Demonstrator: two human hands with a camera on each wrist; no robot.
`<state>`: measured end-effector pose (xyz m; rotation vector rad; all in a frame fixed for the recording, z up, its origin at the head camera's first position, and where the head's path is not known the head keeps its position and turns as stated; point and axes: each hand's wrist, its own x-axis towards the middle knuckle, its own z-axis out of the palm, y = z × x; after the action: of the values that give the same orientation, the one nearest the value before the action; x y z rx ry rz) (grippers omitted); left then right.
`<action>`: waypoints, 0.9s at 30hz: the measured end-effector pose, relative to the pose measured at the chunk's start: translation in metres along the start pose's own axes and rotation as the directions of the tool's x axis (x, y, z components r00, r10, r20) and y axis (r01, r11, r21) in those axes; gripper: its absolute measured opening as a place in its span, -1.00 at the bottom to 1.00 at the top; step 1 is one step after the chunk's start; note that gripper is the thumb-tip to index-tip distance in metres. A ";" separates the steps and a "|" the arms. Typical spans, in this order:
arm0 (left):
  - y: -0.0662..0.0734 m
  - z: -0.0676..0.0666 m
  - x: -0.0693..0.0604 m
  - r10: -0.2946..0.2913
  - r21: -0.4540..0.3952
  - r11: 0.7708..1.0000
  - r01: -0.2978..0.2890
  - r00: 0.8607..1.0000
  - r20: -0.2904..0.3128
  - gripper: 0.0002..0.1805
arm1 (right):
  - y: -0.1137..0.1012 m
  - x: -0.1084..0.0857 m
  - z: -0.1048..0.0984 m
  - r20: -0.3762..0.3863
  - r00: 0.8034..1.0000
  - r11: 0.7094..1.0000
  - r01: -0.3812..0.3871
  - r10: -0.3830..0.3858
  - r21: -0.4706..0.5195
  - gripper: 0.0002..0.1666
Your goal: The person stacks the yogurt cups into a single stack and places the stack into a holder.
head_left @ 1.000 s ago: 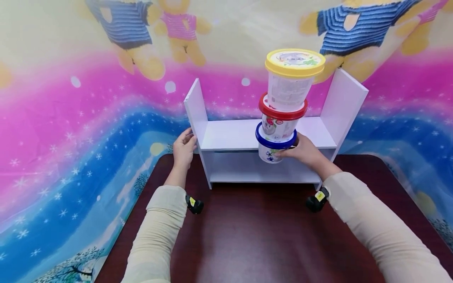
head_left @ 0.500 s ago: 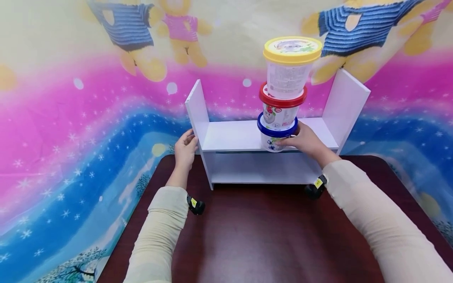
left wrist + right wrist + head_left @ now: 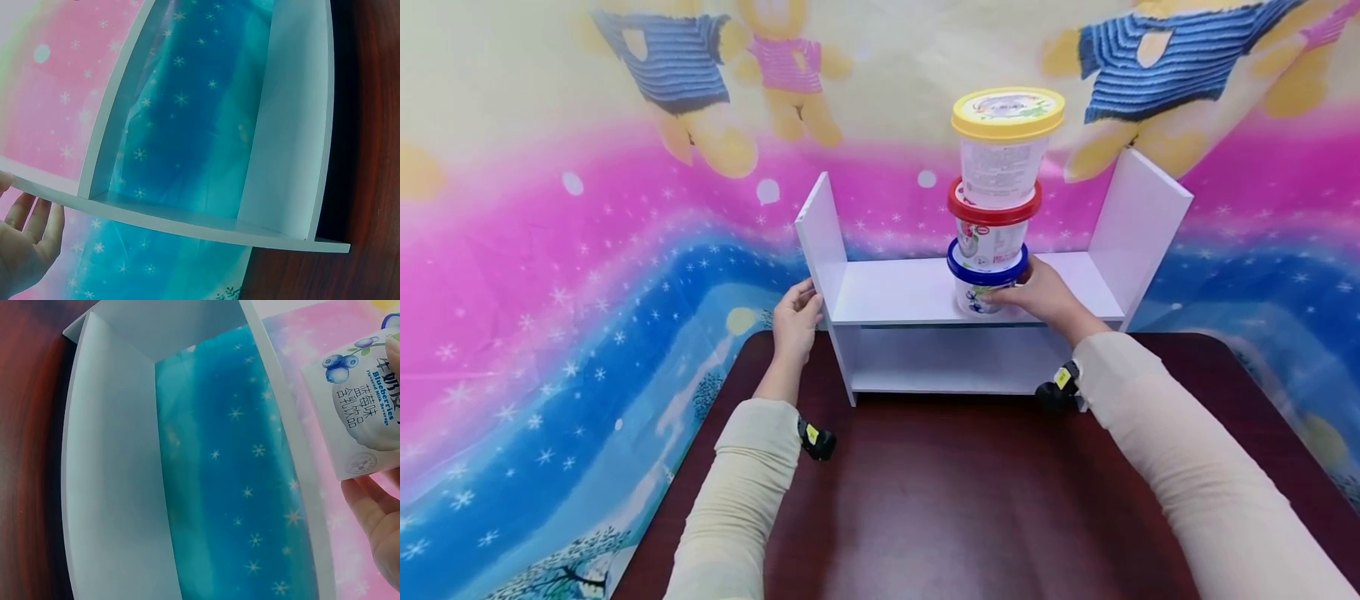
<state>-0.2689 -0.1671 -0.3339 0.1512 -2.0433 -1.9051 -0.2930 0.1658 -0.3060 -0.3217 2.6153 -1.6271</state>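
In the head view my right hand [image 3: 1043, 292] grips the lowest tub of an upright stack, a white blueberry-milk tub [image 3: 359, 406] with a blue lid [image 3: 987, 265]. On it stands a red-lidded tub [image 3: 992, 242], topped by a larger yellow-lidded tub [image 3: 1003, 171]. The stack is at the front of the upper board [image 3: 895, 292] of a white shelf. In the right wrist view a narrow gap shows between the lowest tub's base and that board. My left hand [image 3: 795, 321] touches the outside of the shelf's left side panel [image 3: 822, 237], fingers loosely bent against it [image 3: 28, 250].
The shelf has a lower board [image 3: 955, 371] and a tall right side panel [image 3: 1138, 229]. It stands at the back of a dark red-brown table [image 3: 940, 492], before a printed backdrop [image 3: 587, 250]. A small black wrist camera [image 3: 1056, 387] is on each wrist.
My right hand has raised the tub stack, then moved it back over the front of the upper board and slightly left. The left hand stays at the side panel.
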 end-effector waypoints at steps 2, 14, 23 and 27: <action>0.000 0.000 0.000 -0.001 0.005 1.000 0.001 1.000 0.002 -0.64 | 0.001 0.002 0.001 -0.003 1.000 1.000 -0.008 0.008 0.005 0.14; 0.002 -0.001 0.000 0.020 -0.013 1.000 -0.020 1.000 -0.002 -0.65 | 0.001 0.015 0.009 -0.013 1.000 1.000 -0.005 0.005 0.000 0.09; 0.002 -0.001 0.000 0.010 -0.002 1.000 -0.010 1.000 0.002 -0.65 | 0.007 0.021 0.016 -0.033 0.999 1.000 -0.026 0.026 0.005 0.13; 0.002 -0.001 0.000 0.006 0.001 1.000 -0.006 1.000 0.006 -0.66 | 0.009 0.022 0.018 -0.041 0.999 1.000 -0.032 0.032 0.002 0.14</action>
<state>-0.2685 -0.1676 -0.3323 0.1394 -2.0464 -1.9039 -0.3137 0.1498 -0.3205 -0.2485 2.6347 -1.6425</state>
